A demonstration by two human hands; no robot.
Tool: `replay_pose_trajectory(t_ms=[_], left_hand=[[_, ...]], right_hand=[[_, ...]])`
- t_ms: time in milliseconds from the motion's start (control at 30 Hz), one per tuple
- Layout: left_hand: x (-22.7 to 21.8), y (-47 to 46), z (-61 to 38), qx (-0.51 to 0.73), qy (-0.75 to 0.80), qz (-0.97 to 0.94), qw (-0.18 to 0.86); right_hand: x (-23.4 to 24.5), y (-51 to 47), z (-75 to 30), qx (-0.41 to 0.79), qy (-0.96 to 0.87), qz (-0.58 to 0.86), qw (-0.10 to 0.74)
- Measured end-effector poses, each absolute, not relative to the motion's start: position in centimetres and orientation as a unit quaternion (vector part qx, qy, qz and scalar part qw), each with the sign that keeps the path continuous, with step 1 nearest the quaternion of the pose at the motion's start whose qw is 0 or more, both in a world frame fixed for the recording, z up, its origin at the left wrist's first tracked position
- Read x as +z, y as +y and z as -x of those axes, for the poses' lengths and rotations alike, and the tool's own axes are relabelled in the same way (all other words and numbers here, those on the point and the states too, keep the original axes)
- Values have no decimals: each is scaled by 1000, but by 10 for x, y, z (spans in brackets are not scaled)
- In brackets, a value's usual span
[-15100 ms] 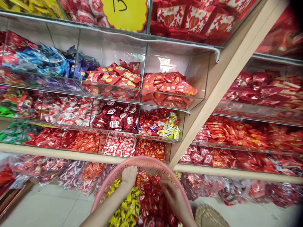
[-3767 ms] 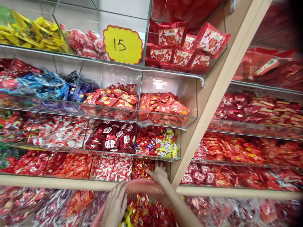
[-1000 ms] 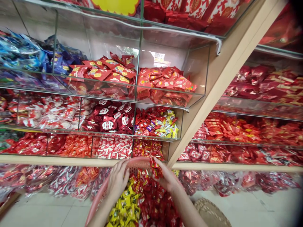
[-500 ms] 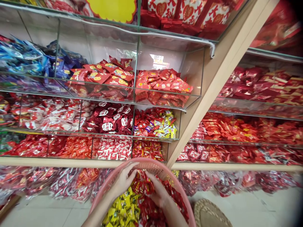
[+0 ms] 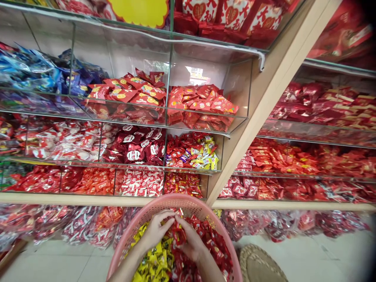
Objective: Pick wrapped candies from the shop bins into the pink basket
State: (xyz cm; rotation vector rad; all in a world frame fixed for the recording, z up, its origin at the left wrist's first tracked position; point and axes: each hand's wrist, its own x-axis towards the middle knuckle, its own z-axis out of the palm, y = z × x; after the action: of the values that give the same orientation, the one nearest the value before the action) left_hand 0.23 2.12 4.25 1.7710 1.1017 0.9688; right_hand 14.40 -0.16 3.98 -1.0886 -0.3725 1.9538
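A pink perforated plastic basket (image 5: 133, 219) holds yellow-wrapped candies (image 5: 155, 262) on its left side and red-wrapped candies (image 5: 217, 246) in the middle and on the right. Inside it, my left hand (image 5: 158, 230) curves inward from the left, thumb and fingers bent over the heap. From the other side comes my right hand (image 5: 192, 242), its fingers reaching up to meet the left fingertips. Between them the two hands cup some red-wrapped candies; the palms and part of what they hold are hidden.
Clear-fronted shelf bins of wrapped candies rise ahead, with orange-printed red packets (image 5: 141, 88) and dark red packets (image 5: 143, 147). A slanting wooden post (image 5: 252, 129) divides the shelves. Bagged candies (image 5: 79, 227) lie beneath. A woven-edged brown round object (image 5: 258, 266) is right of the basket.
My hands have moved closer together, fingertips now meeting over the red-wrapped candies. My left hand came slightly down, while my right hand's fingers rose toward it.
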Motion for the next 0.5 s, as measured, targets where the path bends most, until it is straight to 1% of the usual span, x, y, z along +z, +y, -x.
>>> replay_pose_trajectory(t_ms=[167,233,367,500], left_hand=[[38,25,-3,404,467,-636,462],[32,29,-2,433,474,-613,462],[19,37,6,454,494,-627,397],[12,37,10,411,506,-690,316]], right_hand=[[38,-6,-150,776,-128,443,431],[36,-8,-155,775,-112,444,436],[33,-10,-166,752,-83,463,462],[31,-9,-173,722,-68,479,494]])
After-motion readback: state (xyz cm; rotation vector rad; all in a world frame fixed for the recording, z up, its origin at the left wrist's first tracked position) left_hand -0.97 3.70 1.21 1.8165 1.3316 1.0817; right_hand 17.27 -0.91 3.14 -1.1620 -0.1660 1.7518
